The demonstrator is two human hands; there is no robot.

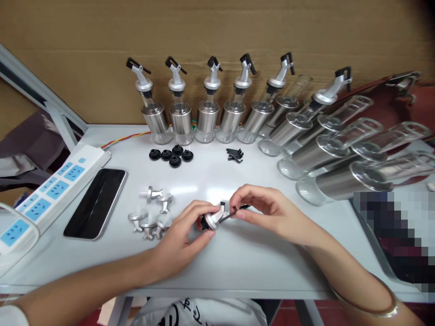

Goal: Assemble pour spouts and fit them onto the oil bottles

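My left hand (188,233) is closed around a silver pourer top (212,220) with a black base, tilted over the table. My right hand (260,208) pinches a thin black lever (228,216), whose end touches the pourer top. Left of my left hand lie several silver pourer tops (137,218) without black bases. Farther back on the table are several round black stoppers (175,161) and a small pile of black levers (234,155).
A row of glass and steel bottles (208,118), some topped with pourers, stands along the back and right. At the left lie a black phone (95,203) and a white power strip (50,194). Cardboard (210,27) rises behind the table (258,271).
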